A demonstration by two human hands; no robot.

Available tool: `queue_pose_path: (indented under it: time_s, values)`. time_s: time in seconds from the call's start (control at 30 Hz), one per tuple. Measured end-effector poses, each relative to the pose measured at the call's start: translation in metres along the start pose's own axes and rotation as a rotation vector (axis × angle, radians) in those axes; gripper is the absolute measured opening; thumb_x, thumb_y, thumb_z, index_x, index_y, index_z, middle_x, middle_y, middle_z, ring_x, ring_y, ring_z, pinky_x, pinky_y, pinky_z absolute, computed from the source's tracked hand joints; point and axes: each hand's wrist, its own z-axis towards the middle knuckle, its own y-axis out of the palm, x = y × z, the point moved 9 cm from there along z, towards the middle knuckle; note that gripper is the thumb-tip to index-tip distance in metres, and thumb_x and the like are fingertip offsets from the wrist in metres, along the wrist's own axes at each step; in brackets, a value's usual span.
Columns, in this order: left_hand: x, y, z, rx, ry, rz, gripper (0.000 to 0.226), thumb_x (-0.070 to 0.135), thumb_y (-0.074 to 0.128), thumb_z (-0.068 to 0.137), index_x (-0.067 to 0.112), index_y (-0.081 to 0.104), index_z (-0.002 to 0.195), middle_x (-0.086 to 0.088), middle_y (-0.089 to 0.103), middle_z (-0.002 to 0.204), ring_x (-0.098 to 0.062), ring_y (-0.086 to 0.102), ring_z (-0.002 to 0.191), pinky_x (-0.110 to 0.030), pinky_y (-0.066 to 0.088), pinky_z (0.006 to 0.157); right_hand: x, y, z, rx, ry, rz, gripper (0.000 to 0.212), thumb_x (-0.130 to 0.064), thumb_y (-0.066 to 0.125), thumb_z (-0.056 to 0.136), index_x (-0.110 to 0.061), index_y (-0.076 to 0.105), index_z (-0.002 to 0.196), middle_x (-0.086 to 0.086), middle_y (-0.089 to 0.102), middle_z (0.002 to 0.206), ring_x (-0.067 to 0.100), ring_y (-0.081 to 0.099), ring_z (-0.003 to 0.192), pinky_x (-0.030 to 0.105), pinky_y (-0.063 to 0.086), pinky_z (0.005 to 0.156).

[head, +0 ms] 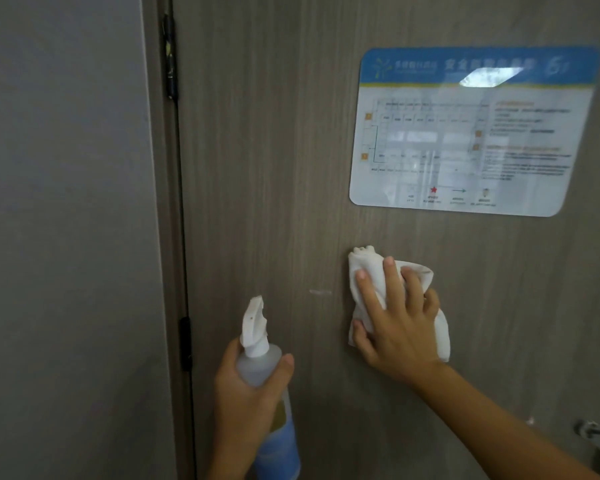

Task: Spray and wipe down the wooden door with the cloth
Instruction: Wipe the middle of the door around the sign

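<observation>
- A laminated floor-plan sign (471, 131) with a blue header band is fixed to the door at about 1 o'clock, directly above the wiping hand; glare whitens part of the header and its print is too blurred to read.
- Two dark hinges (169, 58) sit along the door's left edge, one at 11 o'clock, the other nearer 8 o'clock, beside the grey wall (63, 237).
- A metal door handle (598, 433) shows at 4 o'clock, cut off by the picture's edge.
- A small pale streak (320, 292) lies on the door between the bottle's nozzle and the cloth.
- The wooden door (274, 168) fills most of the view, grey-brown with vertical grain.
- The right hand (397, 320), just right of centre, presses a crumpled white cloth (361, 268) flat against the door, fingers spread and only slightly bent over it.
- The left hand (248, 393), at 6 o'clock, is wrapped round the neck of a clear spray bottle (260, 365) with a blue label and a white trigger head pointing up toward the door.
</observation>
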Motion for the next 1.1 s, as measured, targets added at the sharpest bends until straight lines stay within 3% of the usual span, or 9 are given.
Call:
queue_pose_path:
  time_s: [0.1,0.17,0.3,0.43,0.6,0.7,0.8,0.93,1.1]
  values:
    - [0.008,-0.003,0.002,0.004,0.006,0.019,0.038,0.018,0.090,0.075,0.019,0.069,0.107,-0.003,0.075,0.090,-0.016,0.074,0.082,-0.037,0.060,0.077,0.004,0.003,0.003,-0.023,-0.040,-0.033,0.079,-0.063,0.047,0.094,-0.023,0.034,0.161,0.023,0.030,0.165,0.051,0.039,0.138,0.067,0.042,0.097]
    - [0.015,-0.007,0.002,0.004,0.027,0.032,0.039,0.027,0.088,0.072,0.021,0.069,0.105,0.000,0.075,0.089,-0.017,0.074,0.081,-0.031,0.060,0.073,0.006,0.004,0.004,-0.016,-0.055,-0.048,0.078,-0.064,0.046,0.095,-0.023,0.035,0.161,0.023,0.032,0.163,0.051,0.041,0.134,0.065,0.044,0.094]
    - [0.017,-0.022,0.005,0.009,0.034,0.043,0.038,0.025,0.091,0.073,0.026,0.068,0.104,0.001,0.075,0.091,-0.016,0.074,0.083,-0.023,0.056,0.069,0.007,0.002,0.008,0.044,-0.052,-0.052,0.074,-0.062,0.043,0.098,-0.022,0.036,0.161,0.023,0.034,0.163,0.050,0.042,0.131,0.064,0.044,0.091]
    - [0.012,-0.043,0.017,0.023,0.024,0.048,0.038,0.009,0.085,0.076,0.025,0.067,0.105,-0.005,0.074,0.090,-0.011,0.073,0.084,-0.030,0.056,0.076,-0.009,0.004,0.013,0.109,0.063,-0.073,0.071,-0.053,0.046,0.100,-0.020,0.036,0.162,0.024,0.033,0.163,0.052,0.040,0.131,0.067,0.040,0.093]
    - [-0.002,-0.070,0.037,0.084,0.006,0.007,0.064,0.045,0.091,0.058,0.024,0.068,0.114,0.000,0.076,0.096,-0.016,0.074,0.090,-0.045,0.059,0.088,-0.093,0.021,0.026,0.184,-0.022,-0.125,0.069,-0.049,0.053,0.098,-0.022,0.044,0.160,0.021,0.038,0.161,0.047,0.042,0.136,0.060,0.039,0.095]
    - [-0.006,-0.078,0.051,0.066,0.017,0.014,0.071,0.046,0.094,0.058,0.020,0.068,0.119,-0.001,0.076,0.101,-0.018,0.073,0.095,-0.051,0.058,0.094,-0.158,0.048,0.021,0.130,-0.195,-0.169,0.084,-0.053,0.067,0.087,-0.024,0.041,0.161,0.018,0.035,0.162,0.044,0.041,0.139,0.056,0.037,0.099]
    - [-0.005,-0.080,0.055,0.017,0.045,0.019,0.072,0.051,0.085,0.059,0.021,0.067,0.122,0.007,0.076,0.104,-0.010,0.073,0.098,-0.040,0.058,0.091,-0.205,0.076,-0.003,0.004,-0.456,-0.238,0.094,-0.059,0.069,0.082,-0.024,0.034,0.162,0.016,0.034,0.163,0.043,0.040,0.140,0.054,0.037,0.099]
    - [-0.002,-0.086,0.049,-0.068,0.041,0.002,0.054,0.024,0.089,0.076,0.018,0.066,0.125,0.004,0.076,0.106,-0.009,0.073,0.098,-0.029,0.058,0.086,-0.211,0.075,-0.004,-0.109,-0.761,-0.329,0.099,-0.062,0.069,0.081,-0.023,0.031,0.164,0.016,0.043,0.158,0.041,0.044,0.127,0.050,0.048,0.091]
    - [0.013,-0.100,0.048,-0.047,0.101,0.003,0.040,0.034,0.083,0.071,0.022,0.068,0.106,0.004,0.075,0.091,-0.014,0.073,0.082,-0.022,0.057,0.071,-0.155,0.021,0.085,-0.042,-0.560,-0.274,0.084,-0.052,0.061,0.088,-0.021,0.037,0.163,0.021,0.049,0.145,0.042,0.043,0.112,0.050,0.044,0.086]
